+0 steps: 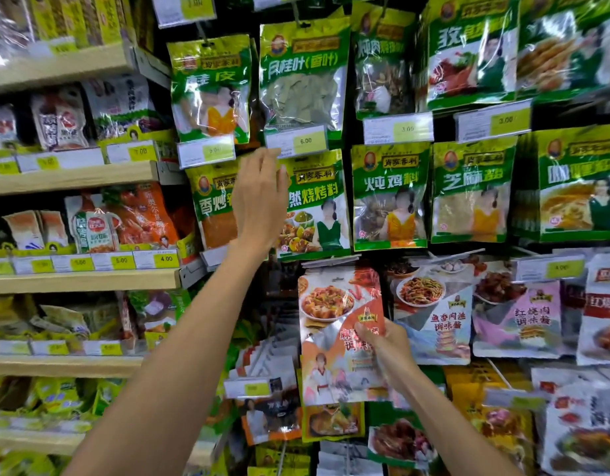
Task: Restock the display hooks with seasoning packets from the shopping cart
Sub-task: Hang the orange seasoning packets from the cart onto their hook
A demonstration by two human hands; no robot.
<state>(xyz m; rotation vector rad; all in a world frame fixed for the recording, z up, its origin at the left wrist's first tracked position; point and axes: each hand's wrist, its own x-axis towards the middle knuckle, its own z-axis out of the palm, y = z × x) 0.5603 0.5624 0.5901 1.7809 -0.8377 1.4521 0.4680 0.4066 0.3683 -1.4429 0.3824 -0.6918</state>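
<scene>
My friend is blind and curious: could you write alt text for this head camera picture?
The right hand holds an orange packet up before a store display of hanging packets. The left hand is raised, fingers open, in front of a green packet just below a price tag.

Orange-and-white seasoning packet (338, 304), upright, glossy, below green hanging packets (314, 204)

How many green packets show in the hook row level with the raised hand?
5 green plastic seasoning packets: one partly behind the left hand, one just right of it, two further right, one at the right edge. More may hang hidden behind.
</scene>
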